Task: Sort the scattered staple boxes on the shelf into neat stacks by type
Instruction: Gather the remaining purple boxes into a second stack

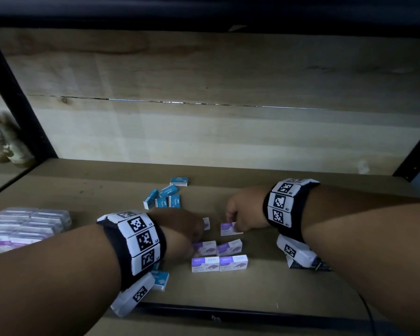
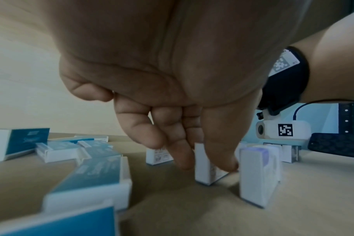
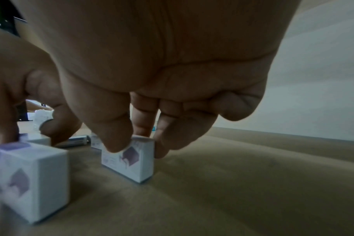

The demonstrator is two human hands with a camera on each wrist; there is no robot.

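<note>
Small purple-and-white staple boxes lie in the middle of the shelf [image 1: 301,180]. My right hand [image 1: 230,220] [image 3: 137,148] pinches one purple box [image 1: 228,230] [image 3: 131,162] between thumb and fingers; it stands on the shelf. Left of it, my left hand [image 1: 197,241] [image 2: 208,166] pinches another purple box [image 1: 207,248] [image 2: 204,174] on its end. A third purple box [image 1: 229,247] lies beside that one. Two more [image 1: 205,264] [image 1: 233,262] sit side by side nearer the front. Several blue staple boxes [image 1: 164,196] [image 2: 91,175] lie scattered behind my left hand, and one blue box [image 1: 160,280] sits under my left wrist.
Clear plastic packs [image 1: 27,226] are stacked at the left of the shelf. A dark flat object [image 1: 308,265] [image 2: 337,143] lies under my right wrist. The wooden back wall [image 1: 228,132] is well behind the boxes. A black rail [image 1: 228,311] marks the front edge, with black posts at both sides.
</note>
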